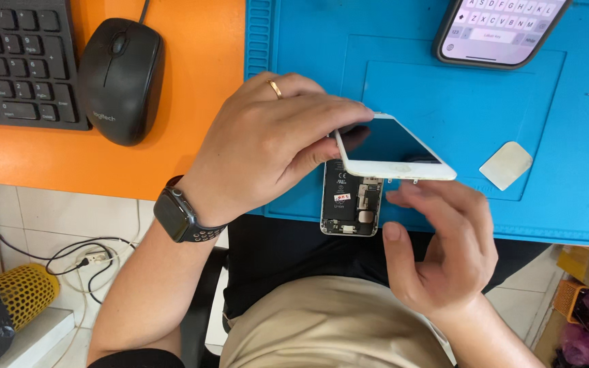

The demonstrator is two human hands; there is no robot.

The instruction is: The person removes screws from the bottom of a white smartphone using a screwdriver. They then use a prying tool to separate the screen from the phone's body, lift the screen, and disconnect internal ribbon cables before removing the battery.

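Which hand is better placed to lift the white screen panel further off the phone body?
Probably the left hand: it grips the white screen panel, while the right hand only touches its lower edge.

The left hand [267, 146] lies palm down, knuckles up, fingers stretched rightward and pinched together, a ring on one finger and a dark watch on the wrist. The right hand [441, 249] curls upward below it, fingertips [403, 197] raised, thumb extended.

Lighting is bright, even and diffuse, apparently from overhead, with only soft shadows under the left hand [267, 146] and right hand [444, 245]. The lifted white screen panel [393, 146] shows a mild sheen. Focus is sharp centrally; the floor clutter at the corners looks slightly softer.
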